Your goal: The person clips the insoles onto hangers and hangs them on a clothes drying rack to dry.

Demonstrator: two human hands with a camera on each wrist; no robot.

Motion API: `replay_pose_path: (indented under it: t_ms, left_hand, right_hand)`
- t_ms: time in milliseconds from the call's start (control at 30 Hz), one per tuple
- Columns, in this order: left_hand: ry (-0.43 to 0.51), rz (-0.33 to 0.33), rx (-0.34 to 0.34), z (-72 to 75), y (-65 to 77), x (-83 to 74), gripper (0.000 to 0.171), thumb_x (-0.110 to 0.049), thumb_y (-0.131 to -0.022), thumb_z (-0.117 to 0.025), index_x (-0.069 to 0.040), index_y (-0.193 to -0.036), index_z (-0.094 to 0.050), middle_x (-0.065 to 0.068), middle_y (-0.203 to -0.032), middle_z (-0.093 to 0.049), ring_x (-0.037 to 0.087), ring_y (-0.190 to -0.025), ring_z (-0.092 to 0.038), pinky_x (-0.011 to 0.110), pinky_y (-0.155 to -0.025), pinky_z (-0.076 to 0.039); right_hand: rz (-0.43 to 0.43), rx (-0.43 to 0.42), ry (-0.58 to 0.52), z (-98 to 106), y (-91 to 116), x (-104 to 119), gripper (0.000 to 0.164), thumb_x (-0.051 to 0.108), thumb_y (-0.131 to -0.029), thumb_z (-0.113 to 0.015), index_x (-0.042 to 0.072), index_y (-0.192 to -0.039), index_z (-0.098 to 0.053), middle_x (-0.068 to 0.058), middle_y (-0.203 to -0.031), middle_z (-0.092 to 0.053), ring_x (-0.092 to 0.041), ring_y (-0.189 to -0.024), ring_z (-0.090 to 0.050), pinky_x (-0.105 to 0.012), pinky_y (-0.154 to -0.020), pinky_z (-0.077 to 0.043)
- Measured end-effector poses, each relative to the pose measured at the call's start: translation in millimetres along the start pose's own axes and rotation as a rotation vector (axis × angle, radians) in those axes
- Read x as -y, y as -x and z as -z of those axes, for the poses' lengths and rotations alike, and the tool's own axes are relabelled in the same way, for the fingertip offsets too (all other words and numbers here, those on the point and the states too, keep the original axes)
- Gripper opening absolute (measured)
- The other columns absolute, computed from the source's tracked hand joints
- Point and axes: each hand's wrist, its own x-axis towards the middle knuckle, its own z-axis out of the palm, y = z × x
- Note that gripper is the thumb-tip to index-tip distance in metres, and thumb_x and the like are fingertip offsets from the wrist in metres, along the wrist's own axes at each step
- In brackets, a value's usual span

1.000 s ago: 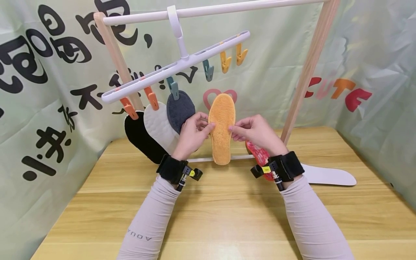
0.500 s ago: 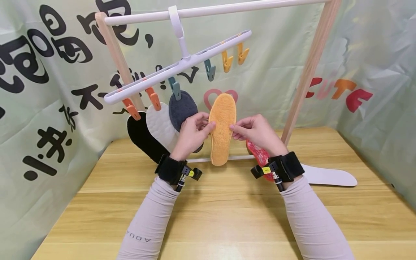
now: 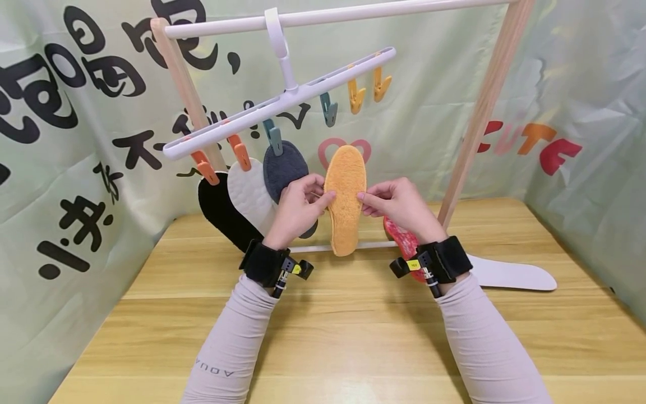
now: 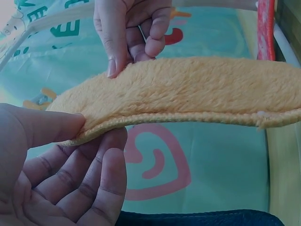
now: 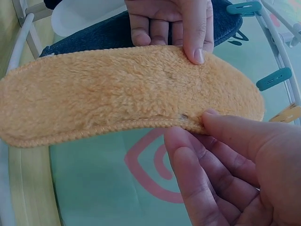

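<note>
An orange fuzzy insole point(image 3: 346, 202) hangs upright in the air between my two hands. My left hand point(image 3: 301, 205) pinches its left edge, thumb on the fleece and fingers behind. On the opposite edge my right hand point(image 3: 396, 203) pinches it the same way. Both wrist views show the plush face and stitched rim of the insole point(image 4: 188, 89). Behind my left hand a dark grey insole point(image 3: 284, 168) hangs from a teal clip point(image 3: 273, 137). A white insole point(image 3: 250, 193) and a black insole point(image 3: 222, 210) hang beside it from orange clips point(image 3: 239, 152), partly hidden.
A tilted white hanger point(image 3: 282, 104) hangs from the rack's top bar point(image 3: 343, 15). Another teal clip point(image 3: 328, 109) and yellow clips point(image 3: 356, 96) hold nothing. On the wooden table point(image 3: 343, 331), a red patterned insole point(image 3: 402, 235) and a white insole point(image 3: 515, 273) lie behind my right wrist.
The orange insole tilts slightly while both hands keep their pinch on it. The hanger and its hung insoles shift a little to the right in view.
</note>
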Motion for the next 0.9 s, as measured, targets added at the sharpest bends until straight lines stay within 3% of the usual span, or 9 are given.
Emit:
replay_pose_path:
  t_ms: [200,367,467,667,900]
  left_hand:
    - [-0.016,0.001,0.003,1.9,0.6,-0.7,0.012,-0.017,-0.102,-0.075,-0.006,-0.106,-0.07,0.01,-0.091,-0.077,0.022,-0.077,-0.074,0.028,-0.069,-0.051]
    - [0.017,0.027,0.009,2.5,0.1,-1.7,0.013,-0.014,-0.102,-0.076,-0.004,-0.107,-0.07,0.013,-0.093,-0.078,0.022,-0.079,-0.077,0.027,-0.072,-0.062]
    - [0.061,0.039,0.01,2.8,-0.1,-2.8,0.013,-0.012,-0.101,-0.076,-0.002,-0.106,-0.07,0.016,-0.094,-0.079,0.028,-0.081,-0.079,0.035,-0.076,-0.067]
    - [0.122,0.038,0.0,4.6,-0.2,-2.0,0.012,-0.009,-0.101,-0.075,0.0,-0.105,-0.07,0.018,-0.094,-0.079,0.038,-0.087,-0.08,0.048,-0.082,-0.067]
    - [0.132,0.026,-0.007,6.3,0.6,-3.5,0.012,-0.01,-0.101,-0.076,0.0,-0.105,-0.07,0.018,-0.094,-0.079,0.034,-0.085,-0.081,0.039,-0.078,-0.067]
  right_hand:
    - [0.004,-0.013,-0.007,-1.6,-2.8,-1.5,0.029,0.027,-0.104,-0.074,-0.001,-0.108,-0.081,-0.021,-0.096,-0.08,-0.01,-0.076,-0.077,-0.027,-0.077,-0.065]
    - [0.002,-0.023,0.023,-1.0,-6.3,-2.9,0.031,0.03,-0.104,-0.074,0.0,-0.109,-0.081,-0.021,-0.096,-0.08,-0.01,-0.077,-0.077,-0.029,-0.079,-0.066]
    - [-0.002,-0.033,0.049,0.4,-7.5,0.5,0.032,0.032,-0.104,-0.074,0.001,-0.109,-0.081,-0.021,-0.098,-0.08,-0.01,-0.078,-0.077,-0.032,-0.081,-0.066]
    - [0.02,-0.067,0.101,4.0,-9.1,14.8,0.036,0.036,-0.103,-0.074,0.003,-0.116,-0.079,-0.017,-0.105,-0.082,-0.013,-0.086,-0.078,-0.026,-0.081,-0.064]
    - [0.094,-0.137,0.133,5.4,-16.7,34.7,0.038,0.034,-0.103,-0.074,0.004,-0.127,-0.075,-0.017,-0.119,-0.08,-0.021,-0.102,-0.077,-0.018,-0.082,-0.058]
